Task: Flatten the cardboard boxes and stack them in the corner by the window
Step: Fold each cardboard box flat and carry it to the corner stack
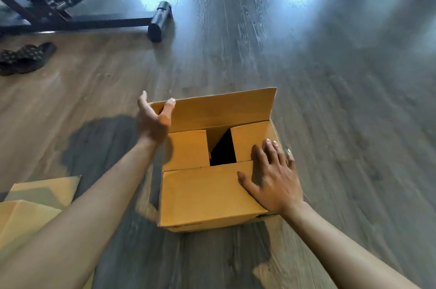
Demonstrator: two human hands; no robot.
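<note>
At the far left lies 1 flattened piece of cardboard (30, 206) on the floor (330, 99); the 1 standing box (212, 184) sits mid-floor in front of the person. The left hand (153, 121) pinches the corner of the raised back flap (217, 109) — probably the best hold, since the board looks light and stiff yet creasable. The right hand (271, 177) rests flat, fingers spread, on the near flap (203, 184) — 4 flaps show.
</note>
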